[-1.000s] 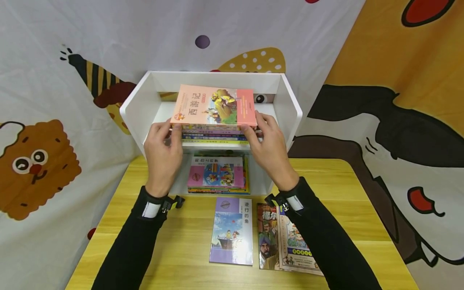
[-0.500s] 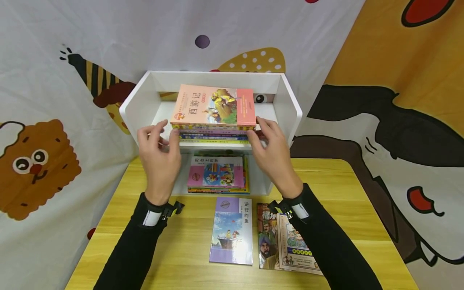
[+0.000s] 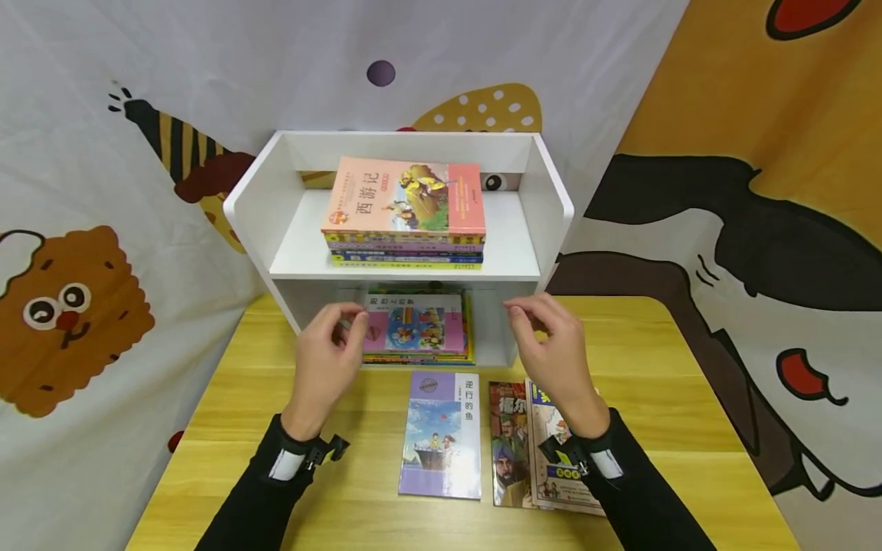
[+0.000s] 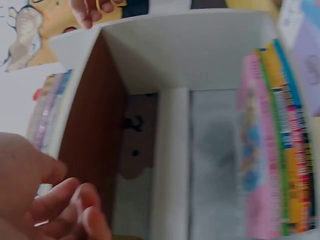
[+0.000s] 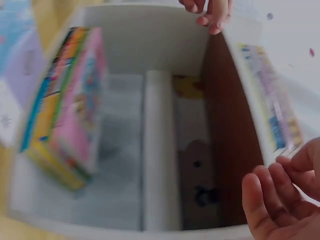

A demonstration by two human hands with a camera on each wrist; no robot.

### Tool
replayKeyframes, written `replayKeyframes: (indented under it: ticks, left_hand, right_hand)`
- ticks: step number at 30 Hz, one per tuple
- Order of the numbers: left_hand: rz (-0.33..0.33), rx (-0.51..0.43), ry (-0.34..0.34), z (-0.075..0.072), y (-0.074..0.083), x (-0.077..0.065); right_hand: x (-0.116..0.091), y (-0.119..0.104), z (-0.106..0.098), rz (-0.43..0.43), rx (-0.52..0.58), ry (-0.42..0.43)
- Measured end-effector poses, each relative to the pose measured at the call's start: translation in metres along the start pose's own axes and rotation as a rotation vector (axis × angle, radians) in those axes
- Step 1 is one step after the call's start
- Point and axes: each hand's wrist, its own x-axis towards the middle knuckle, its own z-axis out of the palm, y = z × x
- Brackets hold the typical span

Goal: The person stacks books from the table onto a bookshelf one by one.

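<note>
My left hand (image 3: pixel 327 360) hovers before the left side of the lower shelf, its fingers loosely curled round nothing. On the other side, my right hand (image 3: pixel 556 356) hangs in front of the shelf's lower right edge, likewise holding nothing. Above and between them, a salmon-covered book (image 3: pixel 403 197) tops a neat stack on the upper shelf of the white bookshelf (image 3: pixel 289 237). A second stack, with a pink book (image 3: pixel 448 333) uppermost, lies on the lower shelf; my left fingertips overlap its left edge in the head view. Both wrist views show the hands near the upper shelf's board.
A purple-and-white book (image 3: pixel 439 436) lies on the wooden table (image 3: pixel 358 474) before the bookshelf. To its right are a dark comic book (image 3: pixel 508 467) and a beige-covered book (image 3: pixel 568 497), partly under my right forearm. A printed cloth (image 3: pixel 207 53) hangs behind.
Both hands have let go of the upper stack's front corners and drawn down toward me, the right also moving outward. The stack stays on the upper shelf. The head view has shifted slightly.
</note>
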Motion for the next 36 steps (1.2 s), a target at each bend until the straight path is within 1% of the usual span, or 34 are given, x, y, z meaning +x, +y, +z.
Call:
replayKeyframes:
  ticks: [4, 8, 12, 15, 17, 20, 24, 27, 31, 33, 36]
  left_hand:
    - [-0.072, 0.048, -0.12, 0.01, -0.016, -0.019]
    - [-0.122, 0.074, -0.202, 0.022, -0.026, -0.039]
    - [-0.193, 0.104, -0.328, 0.035, -0.029, -0.061]
    - [-0.243, 0.114, -0.392, 0.045, -0.031, -0.076]
    - [-0.262, 0.117, -0.412, 0.05, -0.033, -0.085]
    - [-0.266, 0.13, -0.444, 0.057, -0.036, -0.097]
    - [-0.268, 0.14, -0.489, 0.063, -0.036, -0.108]
    - [-0.281, 0.131, -0.496, 0.064, -0.035, -0.112]
    - [-0.284, 0.122, -0.49, 0.064, -0.034, -0.113]
    - [-0.285, 0.122, -0.49, 0.064, -0.035, -0.114]
    - [-0.29, 0.124, -0.498, 0.065, -0.035, -0.117]
  right_hand:
    - [-0.027, 0.031, 0.004, 0.097, -0.02, -0.078]
    - [-0.053, 0.053, 0.006, 0.181, -0.053, -0.155]
    - [-0.074, 0.072, -0.001, 0.252, -0.137, -0.263]
    - [-0.087, 0.087, -0.008, 0.31, -0.229, -0.361]
    - [-0.095, 0.095, -0.013, 0.359, -0.285, -0.418]
    - [-0.106, 0.106, -0.021, 0.424, -0.349, -0.48]
    - [-0.117, 0.117, -0.031, 0.473, -0.417, -0.505]
    - [-0.123, 0.124, -0.041, 0.519, -0.449, -0.5]
    - [-0.132, 0.131, -0.055, 0.623, -0.486, -0.519]
    - [-0.136, 0.134, -0.059, 0.673, -0.515, -0.53]
    - [-0.142, 0.139, -0.062, 0.713, -0.552, -0.553]
